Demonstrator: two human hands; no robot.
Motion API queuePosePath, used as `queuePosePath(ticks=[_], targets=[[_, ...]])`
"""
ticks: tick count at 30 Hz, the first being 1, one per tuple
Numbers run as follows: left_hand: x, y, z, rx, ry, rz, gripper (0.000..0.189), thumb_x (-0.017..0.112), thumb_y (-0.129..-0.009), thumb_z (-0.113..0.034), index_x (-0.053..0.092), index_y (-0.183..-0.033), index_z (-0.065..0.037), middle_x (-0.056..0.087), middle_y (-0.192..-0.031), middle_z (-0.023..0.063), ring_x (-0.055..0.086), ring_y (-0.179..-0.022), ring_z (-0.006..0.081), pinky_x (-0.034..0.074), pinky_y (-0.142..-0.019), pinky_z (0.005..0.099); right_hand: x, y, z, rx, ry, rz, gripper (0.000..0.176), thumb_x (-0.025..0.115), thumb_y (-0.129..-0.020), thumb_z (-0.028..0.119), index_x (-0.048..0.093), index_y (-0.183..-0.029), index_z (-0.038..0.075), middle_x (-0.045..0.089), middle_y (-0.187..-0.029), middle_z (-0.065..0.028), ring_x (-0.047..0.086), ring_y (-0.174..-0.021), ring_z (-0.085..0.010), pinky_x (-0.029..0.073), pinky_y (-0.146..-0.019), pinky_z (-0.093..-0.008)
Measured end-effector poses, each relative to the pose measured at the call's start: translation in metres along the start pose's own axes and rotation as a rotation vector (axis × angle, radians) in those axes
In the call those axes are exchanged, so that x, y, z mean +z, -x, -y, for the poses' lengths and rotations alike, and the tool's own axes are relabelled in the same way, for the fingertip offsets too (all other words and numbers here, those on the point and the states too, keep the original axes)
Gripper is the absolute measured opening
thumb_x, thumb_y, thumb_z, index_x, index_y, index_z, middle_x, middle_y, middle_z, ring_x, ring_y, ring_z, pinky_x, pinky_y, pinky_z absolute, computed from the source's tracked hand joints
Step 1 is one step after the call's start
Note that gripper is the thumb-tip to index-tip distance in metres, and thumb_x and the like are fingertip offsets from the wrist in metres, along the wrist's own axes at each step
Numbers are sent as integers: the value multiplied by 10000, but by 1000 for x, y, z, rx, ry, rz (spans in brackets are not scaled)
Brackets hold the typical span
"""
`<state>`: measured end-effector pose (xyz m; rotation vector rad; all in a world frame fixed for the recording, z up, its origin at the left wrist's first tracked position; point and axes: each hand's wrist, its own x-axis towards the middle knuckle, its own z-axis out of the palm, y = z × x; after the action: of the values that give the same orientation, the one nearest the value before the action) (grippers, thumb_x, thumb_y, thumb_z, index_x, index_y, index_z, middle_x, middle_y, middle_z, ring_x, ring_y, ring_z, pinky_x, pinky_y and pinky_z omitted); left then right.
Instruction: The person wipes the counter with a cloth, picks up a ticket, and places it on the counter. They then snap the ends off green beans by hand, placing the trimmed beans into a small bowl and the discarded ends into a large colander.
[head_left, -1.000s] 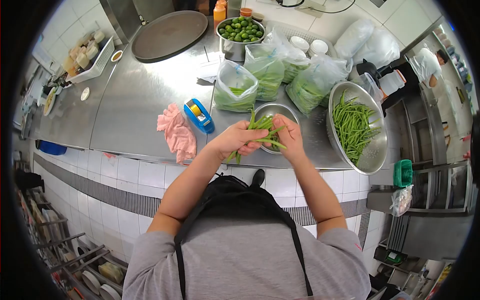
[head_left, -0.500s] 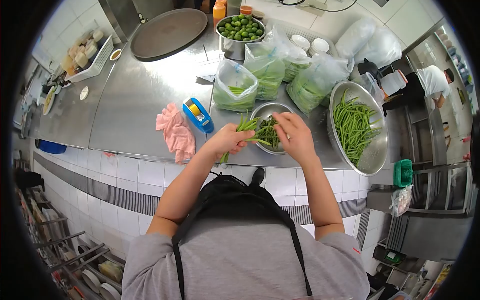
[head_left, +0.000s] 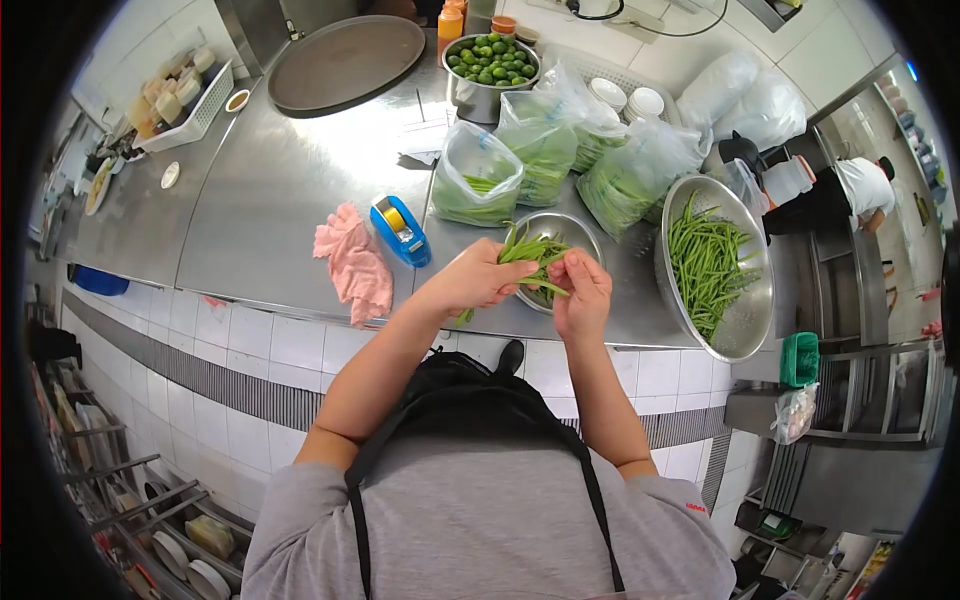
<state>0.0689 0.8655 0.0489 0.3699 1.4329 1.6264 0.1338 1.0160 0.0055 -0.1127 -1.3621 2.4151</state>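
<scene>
A bunch of green beans (head_left: 530, 250) is gripped in my left hand (head_left: 478, 275), with stems poking out on both sides of the fist. My right hand (head_left: 583, 290) is closed in a pinch at the right ends of those beans. Both hands are over the near side of a small steel bowl (head_left: 590, 232), whose contents are mostly covered by the bunch. To the right, a large steel colander (head_left: 748, 312) holds a heap of green beans (head_left: 705, 260). Behind the bowl stands an open plastic bag of green beans (head_left: 478, 180).
More bags of greens (head_left: 535, 145) stand behind, near a pot of limes (head_left: 480, 100). A blue tape dispenser (head_left: 400, 232) and a pink cloth (head_left: 352, 262) lie left of my hands. At far right is another person (head_left: 862, 190). A round tray (head_left: 345, 65) lies at the back.
My right hand has come down from above the bowl, with fingers spread, to pinch at the bean ends. My left hand, still gripping the bunch, has shifted slightly right.
</scene>
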Motion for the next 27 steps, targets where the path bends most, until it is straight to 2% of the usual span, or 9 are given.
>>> queuePosePath(ticks=[4, 6, 7, 9, 11, 12, 16, 18, 27], targets=[[6, 9, -7, 151, -297, -124, 235, 558, -828, -208, 585, -736, 6, 436, -473, 17, 367, -377, 108, 284, -370, 251, 1, -8, 16, -272, -35, -159, 160, 490, -860, 87, 565, -782, -32, 509, -673, -33, 459, -604, -98, 356, -549, -205], [2, 21, -6, 300, -873, -359, 281, 564, -800, -223, 583, -720, 46, 560, -599, 175, 541, -519, 340, 416, -516, 405, -10, -20, 45, -430, 4, -253, 183, 470, -871, 121, 557, -786, -15, 494, -666, -27, 419, -583, -83, 346, -534, -221], [-2, 24, -6, 302, -879, -360, 281, 564, -800, -223, 583, -720, 46, 560, -599, 175, 541, -519, 340, 416, -516, 405, -17, -26, 64, -487, 108, -250, 201, 469, -872, 153, 553, -779, -5, 489, -663, -25, 389, -571, -68, 346, -527, -239], [-6, 29, -2, 197, -879, -419, 267, 566, -774, -198, 573, -742, 67, 562, -685, 232, 527, -660, 427, 422, -621, 467, -53, -28, 54, -342, 466, -99, 190, 478, -858, 152, 565, -901, -11, 535, -698, -65, 469, -611, -137, 387, -571, -258], [-8, 25, 5, 230, -978, -447, 258, 571, -764, -194, 579, -732, 62, 567, -687, 234, 543, -658, 416, 435, -619, 459, -56, -27, 30, -235, 1865, 364, 266, 481, -849, 173, 548, -1034, -8, 577, -813, -126, 538, -728, -240, 432, -646, -310], [-9, 21, 7, 272, -1082, -479, 249, 576, -753, -190, 584, -722, 58, 573, -688, 236, 559, -656, 404, 447, -618, 452, -52, -20, 29, -179, 2017, 367, 309, 498, -836, 161, 527, -1099, 0, 571, -936, -160, 534, -867, -313, 438, -730, -376], [-8, 15, 13, 176, -1192, -450, 207, 568, -738, -166, 575, -694, 36, 561, -674, 234, 548, -658, 402, 435, -612, 460, 5, -22, 53, -528, 1395, 364, 323, 552, -788, 140, 535, -1086, 18, 563, -982, -125, 528, -888, -284, 434, -738, -386], [-5, 12, 11, 211, -1241, -464, 188, 562, -726, -152, 580, -681, 30, 568, -669, 232, 562, -651, 392, 454, -614, 451, 33, -20, 67, -873, 1468, 734, 284, 551, -760, 137, 550, -1020, 24, 562, -922, -88, 518, -890, -237, 409, -742, -349], [2, 5, 6, 180, -1313, -512, 204, 544, -751, -167, 583, -675, 19, 570, -671, 236, 571, -652, 383, 461, -610, 445, 28, -23, 60, -807, 1726, 781, 111, 608, -722, 101, 576, -811, 42, 517, -775, -48, 497, -700, -211, 390, -636, -303]])
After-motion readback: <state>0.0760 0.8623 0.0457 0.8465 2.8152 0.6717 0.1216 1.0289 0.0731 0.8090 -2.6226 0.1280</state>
